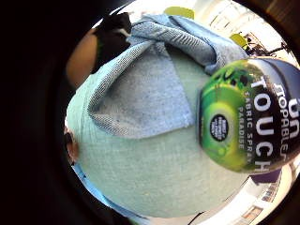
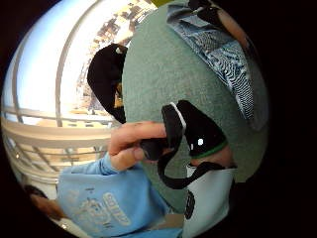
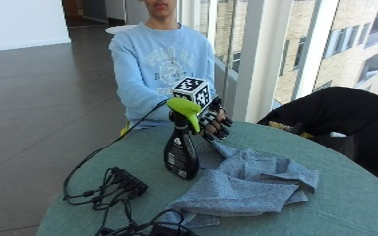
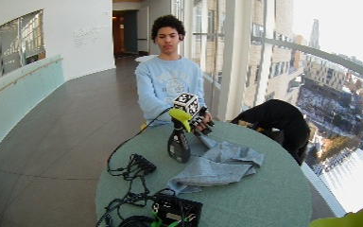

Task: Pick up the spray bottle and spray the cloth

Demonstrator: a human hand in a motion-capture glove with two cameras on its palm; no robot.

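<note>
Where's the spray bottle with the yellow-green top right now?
In the outside view, the spray bottle stands upright on the round green table, just beside the crumpled grey cloth. The gloved right hand is right behind its top.

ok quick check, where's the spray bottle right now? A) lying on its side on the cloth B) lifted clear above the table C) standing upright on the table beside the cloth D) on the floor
C: in the outside view the spray bottle stands upright on the green table, next to the grey cloth, with the gloved right hand up at its yellow-green trigger head.
</note>
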